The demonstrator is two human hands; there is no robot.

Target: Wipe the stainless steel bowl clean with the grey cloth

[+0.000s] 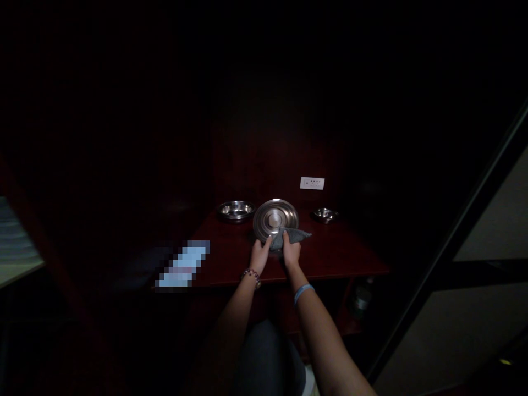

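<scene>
A round steel lid or plate (275,216) is held tilted up above the dark red shelf, its ringed face towards me. My left hand (259,256) grips its lower left edge, thumb on the face. At the lower right edge my right hand (291,250) pinches a grey cloth (297,236) against the metal; one corner of the cloth sticks out to the right. A steel bowl (236,210) stands on the shelf to the left of the lid, and a smaller steel bowl (325,214) to the right. The fingers behind the lid are hidden.
The dark red shelf (330,256) spans the middle. A blurred-out bright rectangle (184,265) lies at its left front. A white socket panel (312,183) is on the back wall. Below the shelf at the right stands a bottle (362,300). Dark cabinet walls rise on both sides.
</scene>
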